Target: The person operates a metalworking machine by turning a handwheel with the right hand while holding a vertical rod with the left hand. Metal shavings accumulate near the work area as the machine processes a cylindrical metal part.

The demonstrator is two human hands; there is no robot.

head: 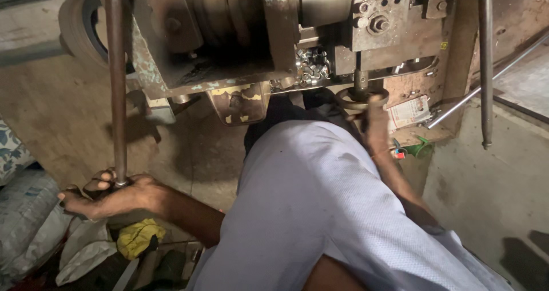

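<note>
My left hand (pixel 108 195) is low at the left, its fingers closed around the bottom end of a long rusty steel bar (pixel 116 79) that rises up past the machine. My right hand (pixel 376 126) reaches forward and grips the rim of a small round handwheel (pixel 354 99) under the old worn metal machine (pixel 274 34). My pale shirt fills the lower middle of the view and hides my body below it.
A heap of small shiny metal parts (pixel 313 67) lies on the machine's ledge. A second upright rod (pixel 485 62) hangs at the right. Sacks (pixel 26 216) and a yellow rag (pixel 137 236) lie at the lower left. A tyre (pixel 80 28) stands at the top left.
</note>
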